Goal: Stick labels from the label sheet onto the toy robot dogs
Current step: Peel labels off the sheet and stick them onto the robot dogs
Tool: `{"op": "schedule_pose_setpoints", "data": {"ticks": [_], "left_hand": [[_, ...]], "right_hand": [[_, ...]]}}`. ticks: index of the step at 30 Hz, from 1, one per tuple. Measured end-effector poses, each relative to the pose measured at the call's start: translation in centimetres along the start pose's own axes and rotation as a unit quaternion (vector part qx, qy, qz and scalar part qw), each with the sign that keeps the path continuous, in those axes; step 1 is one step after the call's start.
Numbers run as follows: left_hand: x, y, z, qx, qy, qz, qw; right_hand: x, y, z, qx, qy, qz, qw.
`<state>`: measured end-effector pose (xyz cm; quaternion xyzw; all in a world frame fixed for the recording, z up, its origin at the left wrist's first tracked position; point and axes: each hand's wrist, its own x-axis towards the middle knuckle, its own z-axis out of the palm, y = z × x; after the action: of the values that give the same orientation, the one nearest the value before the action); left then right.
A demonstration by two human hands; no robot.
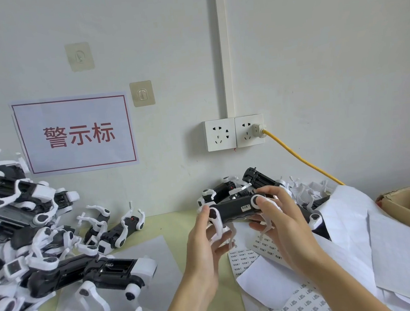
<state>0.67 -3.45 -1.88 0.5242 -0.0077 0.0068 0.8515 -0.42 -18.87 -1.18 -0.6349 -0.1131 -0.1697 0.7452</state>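
Toy robot dog [236, 211], black body with white legs, is held above the table's far centre; a small white label [247, 208] sits on its flank. Left hand [206, 239] grasps one end, right hand [282, 220] the other. Label print appears illegible; label sheet [245, 256] is partly hidden underneath.

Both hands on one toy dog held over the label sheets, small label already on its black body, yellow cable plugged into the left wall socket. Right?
Not quite. The head view shows the yellow cable plugged into the right wall socket, not the left one. The rest holds: left hand and right hand both hold one toy dog over the label sheets, with a small label on its black body.
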Motion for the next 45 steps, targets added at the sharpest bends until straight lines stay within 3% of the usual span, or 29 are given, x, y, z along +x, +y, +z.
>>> {"op": "schedule_pose_setpoints", "data": {"ticks": [4,16,26,28,30,32,33,34,37,40,42,45], "left_hand": [[0.2,0.2,0.1,-0.029,0.007,0.028,0.999],[-0.3,0.6,0.6,0.012,-0.012,0.093,0.996],[0.2,-0.7,-0.3,0.079,0.005,-0.007,0.997],[0.2,-0.4,-0.4,0.085,0.008,-0.003,0.996],[0.1,-0.1,-0.3,0.087,0.011,-0.009,0.996],[0.0,0.0,-0.1,0.088,0.012,-0.022,0.996],[-0.1,0.0,0.1,0.089,0.008,-0.028,0.996],[-0.1,0.0,0.3,0.091,0.003,-0.033,0.995],[-0.3,-0.2,0.5,0.111,0.0,-0.035,0.993],[-0.3,-0.4,0.6,0.136,0.0,-0.012,0.991],[-0.1,-0.7,0.7,0.172,0.001,0.007,0.985],[0.5,-1.5,0.4,0.252,0.011,0.037,0.967]], "right_hand": [[0.0,-0.2,-0.2,0.015,-0.028,0.027,0.999],[-0.5,-2.9,-3.5,-0.105,-0.139,0.071,0.982],[-1.4,-3.5,-4.5,-0.137,-0.068,0.146,0.977],[-1.2,-4.2,-5.5,-0.076,0.005,0.135,0.988],[-0.4,-5.3,-7.4,0.113,0.15,0.075,0.979],[0.1,-6.6,-10.0,0.341,0.253,-0.011,0.906],[0.2,-7.1,-11.5,0.405,0.277,-0.035,0.87],[0.3,-7.3,-12.5,0.419,0.295,-0.036,0.858],[0.6,-6.3,-12.2,0.286,0.328,0.042,0.899],[1.1,-4.3,-9.1,0.014,0.261,0.111,0.959],[1.3,-3.0,-7.9,-0.167,0.181,0.12,0.962],[1.1,-2.2,-6.5,-0.303,0.115,0.098,0.941]]}}
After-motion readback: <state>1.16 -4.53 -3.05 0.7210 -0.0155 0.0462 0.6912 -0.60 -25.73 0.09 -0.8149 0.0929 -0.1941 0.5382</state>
